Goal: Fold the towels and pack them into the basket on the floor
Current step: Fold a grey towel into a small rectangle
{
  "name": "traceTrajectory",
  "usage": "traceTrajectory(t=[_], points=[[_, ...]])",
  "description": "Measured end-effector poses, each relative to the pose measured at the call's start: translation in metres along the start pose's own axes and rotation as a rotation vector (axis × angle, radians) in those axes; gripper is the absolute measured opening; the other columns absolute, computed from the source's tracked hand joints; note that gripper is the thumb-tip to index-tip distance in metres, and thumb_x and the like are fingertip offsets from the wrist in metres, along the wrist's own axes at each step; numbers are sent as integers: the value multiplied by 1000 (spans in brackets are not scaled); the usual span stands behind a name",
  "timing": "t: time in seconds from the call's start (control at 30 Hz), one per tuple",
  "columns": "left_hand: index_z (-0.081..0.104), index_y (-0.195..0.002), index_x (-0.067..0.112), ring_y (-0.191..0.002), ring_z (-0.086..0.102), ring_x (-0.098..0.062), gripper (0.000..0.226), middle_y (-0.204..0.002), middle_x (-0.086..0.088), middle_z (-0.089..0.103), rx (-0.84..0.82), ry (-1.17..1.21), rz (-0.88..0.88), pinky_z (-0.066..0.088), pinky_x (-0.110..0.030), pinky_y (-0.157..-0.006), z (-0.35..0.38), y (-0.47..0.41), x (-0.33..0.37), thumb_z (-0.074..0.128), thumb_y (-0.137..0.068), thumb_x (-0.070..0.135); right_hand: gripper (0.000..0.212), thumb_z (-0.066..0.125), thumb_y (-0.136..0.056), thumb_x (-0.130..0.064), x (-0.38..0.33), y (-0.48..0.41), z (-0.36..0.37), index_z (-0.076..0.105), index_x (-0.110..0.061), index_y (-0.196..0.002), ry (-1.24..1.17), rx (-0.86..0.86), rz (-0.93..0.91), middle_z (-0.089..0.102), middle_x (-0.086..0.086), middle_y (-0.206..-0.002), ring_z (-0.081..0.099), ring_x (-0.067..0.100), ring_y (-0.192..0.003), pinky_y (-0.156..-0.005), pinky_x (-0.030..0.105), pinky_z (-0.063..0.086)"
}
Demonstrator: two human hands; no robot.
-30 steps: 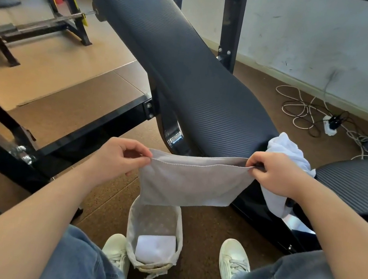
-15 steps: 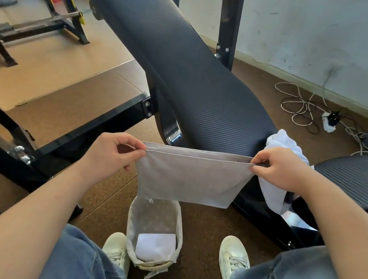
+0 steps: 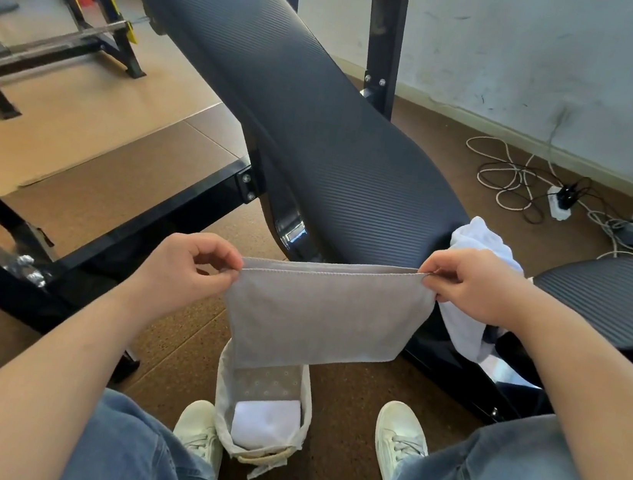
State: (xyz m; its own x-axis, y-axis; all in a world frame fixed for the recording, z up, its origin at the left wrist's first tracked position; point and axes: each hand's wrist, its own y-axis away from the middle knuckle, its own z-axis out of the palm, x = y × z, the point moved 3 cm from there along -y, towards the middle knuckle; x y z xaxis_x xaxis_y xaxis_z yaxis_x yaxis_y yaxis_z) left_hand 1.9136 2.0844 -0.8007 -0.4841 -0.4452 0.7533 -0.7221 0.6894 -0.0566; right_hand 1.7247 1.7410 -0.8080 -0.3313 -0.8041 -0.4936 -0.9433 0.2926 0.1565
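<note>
Currently the grey towel [image 3: 321, 317] hangs doubled over, held up in the air by its top edge, with two hemmed layers visible along that edge. Its long axis runs left-right between the hands. The left hand [image 3: 185, 275] pinches the top-left corner between thumb and forefinger, other fingers curled. The right hand [image 3: 474, 284] pinches the top-right corner the same way, fingers curled in. Both hands hold nothing but the towel. The key relation is that the basket [image 3: 221, 384] sits on the floor directly under the towel, between the person's shoes, and the towel's lower edge covers the basket's far end in this view. The basket's long axis runs away from the person, so it lies across the towel's. The towel as held is wider than the basket opening, so it probably needs another fold, bringing the two hands together, before it goes down. The basket lies below and between the hands, a bit nearer the left one. A folded white towel [image 3: 265, 420] already lies in the basket's near end, and the far end shows bare lining. Another white towel [image 3: 476, 236], unfolded and crumpled, lies on the end of the black bench [image 3: 304, 109], just behind the right hand. So one towel is packed, one is in hand, and one is waiting.
</note>
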Motion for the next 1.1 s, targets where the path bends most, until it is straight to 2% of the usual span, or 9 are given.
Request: traceTrajectory(t=[0.1, 0.3, 0.5, 0.6, 0.73, 0.87, 0.93, 1.1], points=[[79, -94, 25, -86, 66, -5, 21, -90, 11, 72, -33, -34, 14, 53, -13, -62, 3, 1, 1, 74, -88, 6, 15, 70, -96, -26, -1, 0, -1, 73, -39, -90, 34, -9, -15, 68, -27, -72, 67, -1, -80, -81, 23, 53], [76, -87, 33, -85, 66, -4, 14, -88, 14, 70, -86, -207, 7, 50, -11, -70, 6, 0, 0, 79, -86, 19, 6, 74, -93, -28, -1, 2, -7, 77, -33, -91, 25, 15, 12, 71, -18, -77, 66, 1, -84, -69, 10, 41], [70, -84, 35, -78, 65, 0, 13, -82, 16, 68, -54, -270, 25, 47, -5, -62, 9, 2, 4, 77, -88, 25, 9, 70, -95, -25, 0, 4, -8, 73, -29, -88, 24, 29, 43, 70, -15, -72, 66, 1, -81, -62, 2, 39], [70, -78, 33, -80, 62, 5, 15, -78, 12, 68, -52, -256, 19, 46, -3, -60, 8, 3, 5, 77, -88, 24, 12, 69, -97, -27, 2, 4, -6, 70, -32, -86, 47, 8, 68, 71, -15, -81, 64, 0, -87, -61, 6, 36], [69, -75, 32, -77, 62, 3, 17, -75, 11, 68, -50, -258, -11, 46, -4, -59, 8, 3, 6, 77, -88, 25, 10, 73, -94, -31, 4, 3, -5, 74, -38, -86, 61, -22, 84, 72, -20, -91, 62, -5, -92, -66, 6, 32], [70, -78, 33, -71, 64, -5, 13, -76, 12, 68, -12, -292, -53, 45, -8, -55, 5, 2, 4, 77, -88, 28, 13, 76, -91, -30, 5, -1, -4, 76, -42, -88, 136, -8, 72, 70, -23, -86, 60, -6, -88, -65, 7, 31], [69, -80, 33, -73, 64, -5, 13, -77, 12, 68, -2, -309, -62, 42, -9, -60, 5, 1, 2, 76, -89, 28, 12, 77, -91, -29, 5, -2, -3, 78, -41, -91, 156, 4, 60, 69, -24, -83, 59, -5, -86, -65, 7, 31], [70, -82, 30, -72, 66, -7, 10, -79, 11, 69, 13, -316, -95, 50, -17, -63, 2, 1, -3, 76, -90, 28, 7, 79, -88, -33, 5, -4, -3, 80, -40, -90, 160, -9, 54, 67, -26, -81, 60, -3, -87, -66, 9, 32]])
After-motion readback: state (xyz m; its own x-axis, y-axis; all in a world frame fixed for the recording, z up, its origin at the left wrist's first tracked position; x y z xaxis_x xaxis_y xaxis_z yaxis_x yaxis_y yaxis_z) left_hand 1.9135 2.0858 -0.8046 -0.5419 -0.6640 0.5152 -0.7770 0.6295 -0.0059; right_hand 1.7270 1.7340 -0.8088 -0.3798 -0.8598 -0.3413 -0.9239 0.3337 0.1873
